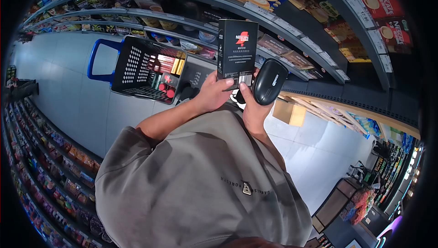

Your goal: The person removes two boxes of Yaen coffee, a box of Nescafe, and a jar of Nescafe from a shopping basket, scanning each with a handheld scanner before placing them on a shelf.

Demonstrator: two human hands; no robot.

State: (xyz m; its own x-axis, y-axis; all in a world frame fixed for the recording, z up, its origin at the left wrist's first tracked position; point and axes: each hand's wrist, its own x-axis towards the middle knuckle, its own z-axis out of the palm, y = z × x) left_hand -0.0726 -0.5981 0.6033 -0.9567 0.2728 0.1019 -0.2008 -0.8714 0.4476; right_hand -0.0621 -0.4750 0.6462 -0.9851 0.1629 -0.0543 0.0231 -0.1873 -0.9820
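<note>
A black Nescafe box (238,49) stands upright in front of my chest, its printed side facing me. My left hand (214,92) grips its lower left part, thumb across the front near the bottom edge. In my right hand (256,109) is a black handheld scanner (271,82) with a rounded head, just right of the box. The right thumb reaches towards the box's lower right corner, by a white barcode label. Most of the scanner's handle is hidden by my fingers.
A black basket cart (127,68) with a blue handle holds red, yellow and dark packages at the left. Shelves (292,29) of coffee boxes run across the top and right. A cardboard box (289,113) sits below the right shelf. Snack shelves (59,157) line the lower left.
</note>
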